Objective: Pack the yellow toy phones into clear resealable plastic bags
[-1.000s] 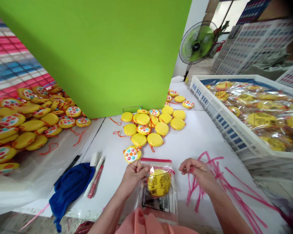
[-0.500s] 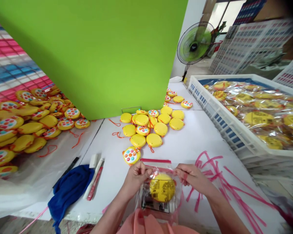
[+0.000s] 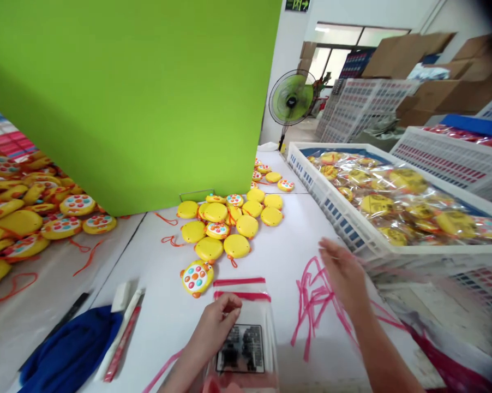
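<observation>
Fingers of the left hand curled together on a clear plastic bag; right hand raised, its fingers spread, touching nothing.

Bag: flat at the near edge of the white surface, two red strips across its top, black-printed label showing through; whether the left fingers pinch it, cannot tell. Right hand: blurred, above a tangle of pink strings, near the white plastic crate of bagged yellow toys. Loose yellow toy with coloured buttons: just beside the bag. Heap of yellow toys with orange cords: farther along the surface.
</observation>
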`<state>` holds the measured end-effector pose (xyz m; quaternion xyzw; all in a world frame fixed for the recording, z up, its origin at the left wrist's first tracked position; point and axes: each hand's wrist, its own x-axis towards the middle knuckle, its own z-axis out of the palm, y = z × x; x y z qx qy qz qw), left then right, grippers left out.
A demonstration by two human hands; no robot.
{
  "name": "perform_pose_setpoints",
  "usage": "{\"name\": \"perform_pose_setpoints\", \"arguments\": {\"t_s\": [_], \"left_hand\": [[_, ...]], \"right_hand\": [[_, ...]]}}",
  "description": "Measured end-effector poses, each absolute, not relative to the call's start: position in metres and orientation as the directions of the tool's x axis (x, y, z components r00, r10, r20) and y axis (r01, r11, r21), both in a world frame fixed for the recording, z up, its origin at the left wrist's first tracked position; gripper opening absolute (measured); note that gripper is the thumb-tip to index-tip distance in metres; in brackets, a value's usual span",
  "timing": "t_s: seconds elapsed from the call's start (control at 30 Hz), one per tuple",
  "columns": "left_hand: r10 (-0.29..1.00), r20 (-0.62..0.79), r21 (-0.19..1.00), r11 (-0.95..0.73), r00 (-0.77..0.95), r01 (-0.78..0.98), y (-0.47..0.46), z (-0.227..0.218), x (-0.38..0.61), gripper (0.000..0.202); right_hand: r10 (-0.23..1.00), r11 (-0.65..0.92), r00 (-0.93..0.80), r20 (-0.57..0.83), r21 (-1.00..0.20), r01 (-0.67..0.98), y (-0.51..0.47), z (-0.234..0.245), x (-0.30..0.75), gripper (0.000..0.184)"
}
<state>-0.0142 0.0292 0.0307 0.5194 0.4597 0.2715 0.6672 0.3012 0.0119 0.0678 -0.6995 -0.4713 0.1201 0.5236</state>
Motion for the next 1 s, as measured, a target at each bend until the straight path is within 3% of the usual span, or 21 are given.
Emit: {"name": "perform_pose_setpoints", "arguments": {"t_s": [0.07,0.13,0.2,0.27,0.33,0.4,0.47,0.5,0.57,0.67,0.73,0.87,1.0], "left_hand": [[0.845,-0.322,0.946,0.273,0.428,0.172,0.029,0.032,-0.014,0.014],[0.846,-0.313,0.946,0.237,0.431,0.222,0.03,0.032,-0.014,0.011],[0.844,-0.309,0.943,0.214,0.438,0.253,0.031,0.03,-0.015,0.01],[0.844,-0.313,0.94,0.211,0.436,0.268,0.032,0.029,-0.015,0.01],[0.848,-0.318,0.938,0.217,0.425,0.27,0.032,0.029,-0.014,0.01],[0.854,-0.314,0.942,0.223,0.416,0.252,0.032,0.03,-0.013,0.011],[0.856,-0.309,0.945,0.228,0.415,0.234,0.031,0.031,-0.012,0.011],[0.853,-0.31,0.945,0.225,0.421,0.239,0.031,0.031,-0.012,0.012],[0.842,-0.314,0.938,0.202,0.438,0.283,0.031,0.031,-0.013,0.012],[0.833,-0.3,0.92,0.124,0.464,0.371,0.031,0.031,-0.014,0.013],[0.838,-0.262,0.915,0.058,0.479,0.398,0.03,0.032,-0.013,0.014],[0.798,-0.121,0.924,-0.127,0.591,0.36,0.023,0.042,-0.004,0.017],[0.565,0.115,0.816,-0.523,0.817,0.246,0.014,0.054,0.016,0.025]], "right_hand": [[0.908,-0.051,0.305,0.287,-0.647,0.761,0.007,0.045,0.289,0.032],[0.982,-0.021,0.117,0.146,-0.538,0.843,0.0,0.035,0.279,0.03],[0.994,-0.028,-0.044,-0.101,-0.621,0.783,-0.008,0.039,0.273,0.028],[0.925,-0.108,-0.24,-0.295,-0.81,0.577,-0.017,0.052,0.267,0.034],[0.866,-0.229,-0.393,-0.31,-0.943,0.24,-0.024,0.061,0.256,0.049],[0.891,-0.312,-0.364,-0.269,-0.948,-0.061,-0.028,0.057,0.243,0.057],[0.941,-0.318,-0.166,-0.295,-0.938,-0.137,-0.029,0.041,0.232,0.048],[0.955,-0.296,-0.044,-0.294,-0.953,-0.06,-0.029,0.031,0.231,0.04],[0.975,-0.208,0.137,-0.177,-0.941,0.267,-0.026,0.015,0.234,0.03],[0.984,-0.045,0.149,0.098,-0.671,0.74,-0.022,0.011,0.248,0.036],[0.978,0.007,0.088,0.191,-0.448,0.894,-0.019,0.02,0.254,0.044],[0.98,-0.009,0.021,0.197,-0.063,0.998,-0.009,0.034,0.247,0.05],[0.982,-0.081,0.053,0.182,0.148,0.986,0.007,0.027,0.24,0.051]]}}
